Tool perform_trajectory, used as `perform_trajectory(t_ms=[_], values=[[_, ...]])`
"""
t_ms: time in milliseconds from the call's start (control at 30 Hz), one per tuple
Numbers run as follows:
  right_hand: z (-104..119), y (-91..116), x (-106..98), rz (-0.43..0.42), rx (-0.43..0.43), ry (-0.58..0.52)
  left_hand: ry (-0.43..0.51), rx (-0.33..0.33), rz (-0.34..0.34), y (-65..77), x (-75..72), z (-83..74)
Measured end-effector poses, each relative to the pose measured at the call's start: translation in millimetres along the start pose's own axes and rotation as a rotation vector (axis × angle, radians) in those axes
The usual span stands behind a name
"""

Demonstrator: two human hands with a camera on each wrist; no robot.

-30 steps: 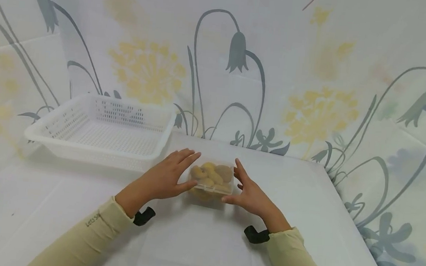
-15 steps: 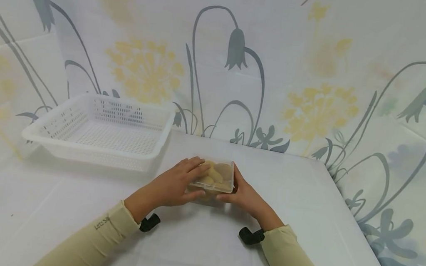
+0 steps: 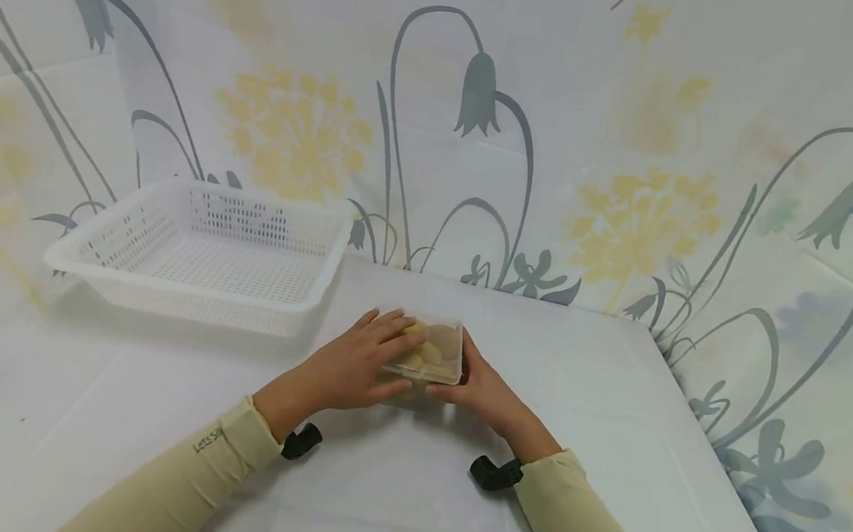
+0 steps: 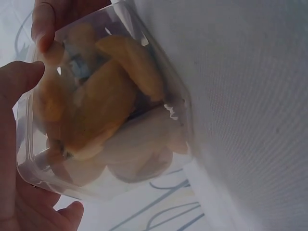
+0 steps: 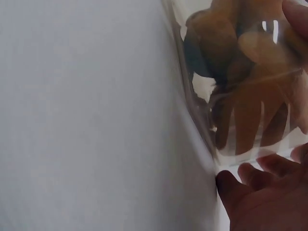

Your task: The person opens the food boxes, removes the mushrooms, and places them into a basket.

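A clear plastic box with a lid (image 3: 450, 374) stands on the white table, filled with several yellow-brown rounded pieces (image 4: 103, 103) whose kind I cannot tell. My left hand (image 3: 351, 367) grips the box from the left, fingers over the lid and thumb along the front. From the right, my right hand (image 3: 490, 398) holds its side, the thumb at the front corner. Close up in the right wrist view, fingertips (image 5: 260, 175) of the right hand meet the end wall of the clear box. Part of the lid is hidden under the left fingers.
A white perforated plastic basket (image 3: 191, 296) sits at the back left of the table (image 3: 378, 496). Behind the table hangs a flower-printed cloth (image 3: 571, 144). Each wrist carries a black device, one at the left (image 3: 302, 441) and one at the right (image 3: 494, 473).
Both hands have closed in on the box from apart; the left fingers now lie over its lid, the right hand is against its side. The box has moved slightly left in view.
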State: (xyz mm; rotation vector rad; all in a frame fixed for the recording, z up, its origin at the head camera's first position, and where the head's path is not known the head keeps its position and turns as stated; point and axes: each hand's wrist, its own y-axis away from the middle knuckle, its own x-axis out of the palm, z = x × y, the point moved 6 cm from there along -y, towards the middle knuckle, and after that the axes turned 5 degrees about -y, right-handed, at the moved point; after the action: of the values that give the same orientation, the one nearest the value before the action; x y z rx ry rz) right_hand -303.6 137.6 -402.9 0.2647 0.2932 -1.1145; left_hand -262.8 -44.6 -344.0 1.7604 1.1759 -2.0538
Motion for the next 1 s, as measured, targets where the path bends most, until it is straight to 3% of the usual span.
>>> perform_trajectory(t_ms=[233,633,1000], values=[[2.3,-3.3,6.0,-0.011,-0.031,-0.086,-0.025,0.039,-0.037,-0.2,0.8,-3.0],[4.0,-2.9,8.2,-0.062,-0.047,-0.073,-0.037,0.056,-0.075,-0.1,0.8,-5.7],[4.6,-3.5,9.4,-0.096,-0.055,-0.059,-0.013,0.040,-0.045,-0.2,4.7,-4.6]])
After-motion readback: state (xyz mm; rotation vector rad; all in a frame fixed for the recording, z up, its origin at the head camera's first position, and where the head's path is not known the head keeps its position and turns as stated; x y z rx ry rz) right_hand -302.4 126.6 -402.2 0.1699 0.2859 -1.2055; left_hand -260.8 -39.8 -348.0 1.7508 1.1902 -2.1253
